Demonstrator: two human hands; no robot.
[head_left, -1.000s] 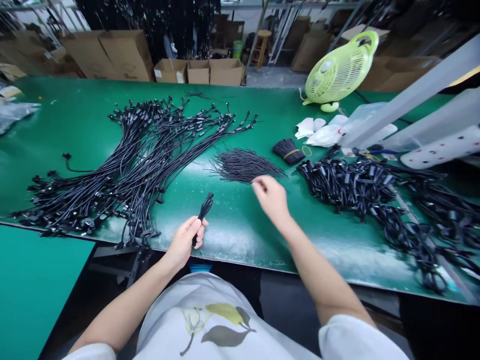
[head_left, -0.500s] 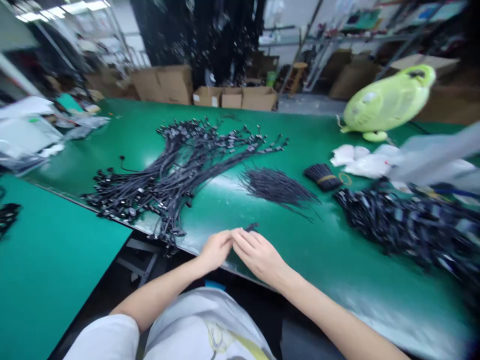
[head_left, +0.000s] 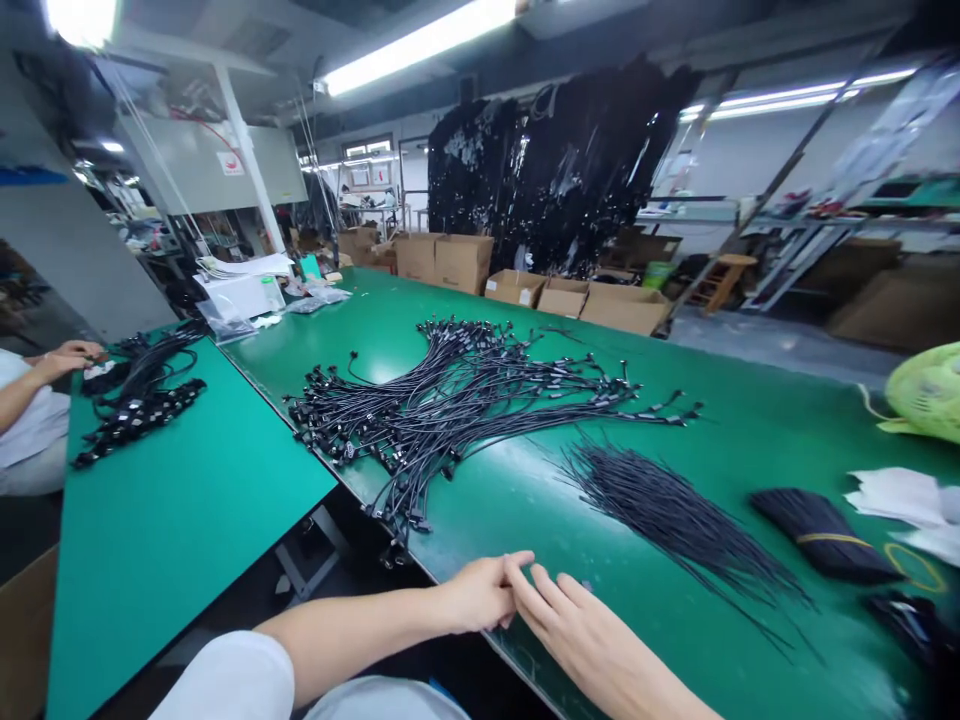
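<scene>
Close to the table's near edge, my left hand and my right hand meet at the fingertips. The left fingers are curled into a pinch. My right fingers are bent and pressed together against the left ones. What they hold is hidden; a tiny dark bit shows behind the right knuckles. Ahead of them lies a big spread of black cables with connectors at the ends. To the right of that is a loose pile of thin black ties.
A banded black bundle lies right, beside a yellow rubber band. White paper and a lime-green fan-like object sit beyond. Another person's hands work at the left table. Cardboard boxes stand behind.
The view has swung left and up, bringing the other person's hands into sight. My hands remain together at the edge; the dark piece that stuck out past my right fingers is now mostly hidden.
</scene>
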